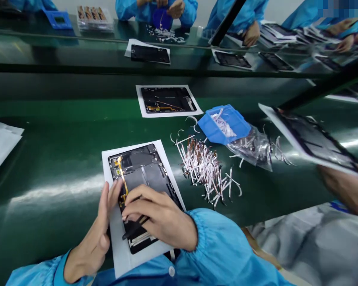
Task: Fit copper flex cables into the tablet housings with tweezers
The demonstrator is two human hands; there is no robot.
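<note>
Right hand (164, 218) pinching a slim dark tool (133, 229) right over the open tablet shell (134, 180), which lies on white paper (122, 260), and there's the left hand (97, 230), straight-fingered, grasping nothing, at its left edge, strips (203, 167) heaped nearby

Hands (164, 218) with black tool (133, 229) over dark device shell (136, 174) on white sheet (127, 264), strip pile (203, 169) alongside.

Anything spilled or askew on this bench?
The heap of thin strips right of the open device looks untidy: tangled loose on the green bench, outside the blue bin, with strays around it. Might be deliberate, though. No obvious damage shows.
</note>
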